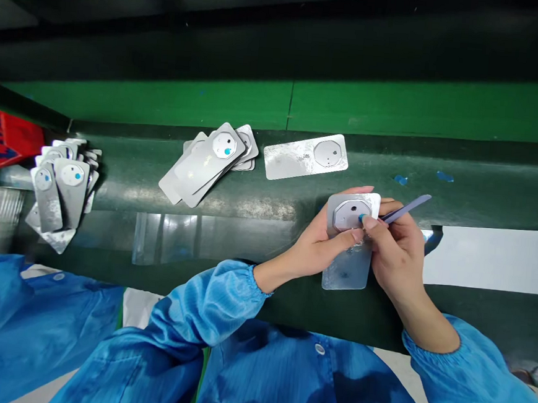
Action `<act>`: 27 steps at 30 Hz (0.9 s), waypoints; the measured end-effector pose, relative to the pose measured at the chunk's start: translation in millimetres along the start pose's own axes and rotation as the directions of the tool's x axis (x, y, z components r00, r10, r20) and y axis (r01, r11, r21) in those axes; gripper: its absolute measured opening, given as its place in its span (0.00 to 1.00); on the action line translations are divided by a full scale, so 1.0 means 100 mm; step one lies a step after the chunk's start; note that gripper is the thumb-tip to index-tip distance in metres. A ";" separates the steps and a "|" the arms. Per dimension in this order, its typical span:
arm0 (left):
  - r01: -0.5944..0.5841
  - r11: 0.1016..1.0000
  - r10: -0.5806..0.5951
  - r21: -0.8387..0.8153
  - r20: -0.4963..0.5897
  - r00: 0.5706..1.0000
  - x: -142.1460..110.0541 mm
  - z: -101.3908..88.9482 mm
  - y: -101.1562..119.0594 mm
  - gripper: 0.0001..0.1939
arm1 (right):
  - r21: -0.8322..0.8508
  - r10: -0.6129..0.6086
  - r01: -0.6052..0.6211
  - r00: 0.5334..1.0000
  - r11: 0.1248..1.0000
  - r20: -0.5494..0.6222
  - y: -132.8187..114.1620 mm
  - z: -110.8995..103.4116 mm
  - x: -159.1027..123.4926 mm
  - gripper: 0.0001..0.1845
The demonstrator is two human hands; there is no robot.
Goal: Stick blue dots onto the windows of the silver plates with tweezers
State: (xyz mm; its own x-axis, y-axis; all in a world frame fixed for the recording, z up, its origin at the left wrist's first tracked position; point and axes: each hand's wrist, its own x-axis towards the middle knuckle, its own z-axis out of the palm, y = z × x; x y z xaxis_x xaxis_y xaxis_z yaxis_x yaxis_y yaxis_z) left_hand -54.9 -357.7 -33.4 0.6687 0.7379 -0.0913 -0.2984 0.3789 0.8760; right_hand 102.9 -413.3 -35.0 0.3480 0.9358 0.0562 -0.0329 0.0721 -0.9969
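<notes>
My left hand [314, 245] grips a silver metal plate [347, 273] with rounded corners, its thumb lying across the front. Near the plate's top edge is a round-cornered white disc [346, 214] with a dark hole. My right hand [398, 254] is closed at the plate's right side, its thumb on a small blue dot [361, 217] at the disc's edge. Out of the right hand's fingers sticks a thin flat greyish-purple tool [411, 208], pointing up and right; its kind is not clear because the fingers cover the rest.
A single plate [286, 159] lies beyond my hands, beside a small stack of plates [201, 171]. A larger pile [67, 192] is at the left near a red bin [10, 141]. Blue scraps [401, 179] and a white sheet [492, 257] lie right. A co-worker's blue sleeve [4, 305] shows left.
</notes>
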 end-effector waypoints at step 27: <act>-0.027 0.898 0.317 0.439 -0.604 0.731 -0.70 -1.19 1.53 0.35 | 0.243 0.244 -0.205 0.959 0.948 -0.142 0.00 -0.10 -0.02 0.12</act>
State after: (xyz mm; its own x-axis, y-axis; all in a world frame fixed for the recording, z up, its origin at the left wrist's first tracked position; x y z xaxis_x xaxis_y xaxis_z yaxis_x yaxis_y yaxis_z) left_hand -228.3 -285.6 50.6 -0.0168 0.9970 -0.0752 0.0133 0.0754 0.9971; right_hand 111.5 -418.8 -35.2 0.4586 0.8666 -0.1968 -0.3301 -0.0395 -0.9431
